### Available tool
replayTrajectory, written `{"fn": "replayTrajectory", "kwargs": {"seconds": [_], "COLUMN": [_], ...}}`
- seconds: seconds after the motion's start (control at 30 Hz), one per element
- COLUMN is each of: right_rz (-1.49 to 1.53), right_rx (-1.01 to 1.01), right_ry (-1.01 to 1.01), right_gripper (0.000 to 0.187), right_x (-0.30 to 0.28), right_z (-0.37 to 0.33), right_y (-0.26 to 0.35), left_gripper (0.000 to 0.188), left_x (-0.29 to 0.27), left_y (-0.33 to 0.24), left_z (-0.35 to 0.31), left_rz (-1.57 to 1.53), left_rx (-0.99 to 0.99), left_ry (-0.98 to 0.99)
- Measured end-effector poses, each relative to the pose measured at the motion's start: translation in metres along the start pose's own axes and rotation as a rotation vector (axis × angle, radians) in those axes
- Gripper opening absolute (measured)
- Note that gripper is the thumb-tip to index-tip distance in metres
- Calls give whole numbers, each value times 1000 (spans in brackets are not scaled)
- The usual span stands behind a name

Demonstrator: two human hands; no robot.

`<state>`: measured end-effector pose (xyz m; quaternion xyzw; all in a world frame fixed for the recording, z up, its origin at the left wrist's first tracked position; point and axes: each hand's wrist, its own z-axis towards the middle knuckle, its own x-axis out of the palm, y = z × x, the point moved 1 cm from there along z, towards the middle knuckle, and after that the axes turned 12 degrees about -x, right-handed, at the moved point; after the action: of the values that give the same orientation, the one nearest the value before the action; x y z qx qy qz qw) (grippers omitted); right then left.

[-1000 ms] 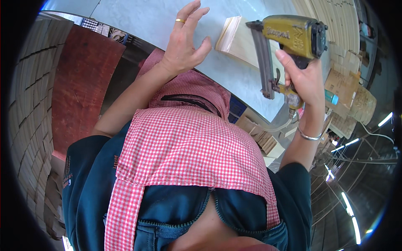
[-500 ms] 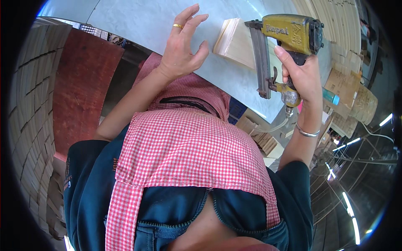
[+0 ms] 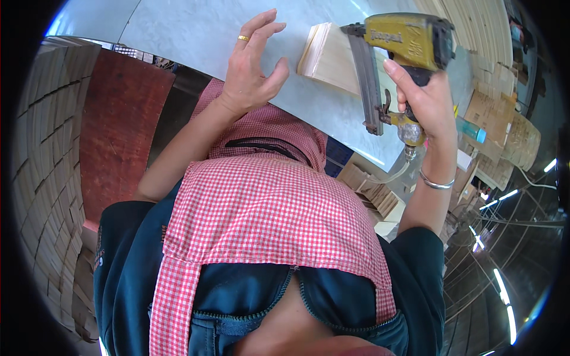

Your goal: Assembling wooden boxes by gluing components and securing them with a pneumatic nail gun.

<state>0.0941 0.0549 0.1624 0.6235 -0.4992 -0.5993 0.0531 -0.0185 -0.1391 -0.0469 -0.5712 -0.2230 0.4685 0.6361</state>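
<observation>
In my right hand (image 3: pixel 423 101) is a yellow pneumatic staple gun (image 3: pixel 407 38), its grip wrapped by my fingers and a hose fitted at its lower end. The gun's long grey magazine (image 3: pixel 363 80) stands in front of a pale wooden piece (image 3: pixel 329 59) on the table, hiding its right side; whether they touch I cannot tell. My left hand (image 3: pixel 255 68), with a gold ring, hovers over the table edge to the left of the wood. Its fingers are apart and hold nothing.
The pale marbled tabletop (image 3: pixel 178 29) spans the far side. Stacked wooden pieces rise at the left (image 3: pixel 47 148) beside a reddish-brown board (image 3: pixel 122 130). More pale wood strips (image 3: pixel 475 29) and cardboard (image 3: pixel 490 118) lie at the right. An air hose (image 3: pixel 395 175) curves below the gun.
The staple gun and my right hand have shifted slightly left and up. My left hand has drifted a little left, still spread.
</observation>
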Motion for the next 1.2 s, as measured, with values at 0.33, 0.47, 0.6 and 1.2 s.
{"fn": "replayTrajectory", "kwargs": {"seconds": [0.33, 0.47, 0.6, 1.2], "right_rz": [-24, -20, -20, 38], "right_rx": [102, 160, 180, 125], "right_ry": [-287, -318, -318, -134], "right_gripper": [27, 27, 27, 29], "right_x": [-33, -30, -23, -44], "right_z": [-51, -65, -68, -38], "right_y": [-35, -42, -44, -63], "left_gripper": [64, 68, 79, 91], "left_x": [62, 83, 88, 114], "left_y": [-80, -84, -86, -66], "left_z": [51, 56, 60, 63], "left_rz": [567, 836, 850, 871], "left_rx": [414, 402, 307, 440], "left_ry": [392, 600, 631, 483]}}
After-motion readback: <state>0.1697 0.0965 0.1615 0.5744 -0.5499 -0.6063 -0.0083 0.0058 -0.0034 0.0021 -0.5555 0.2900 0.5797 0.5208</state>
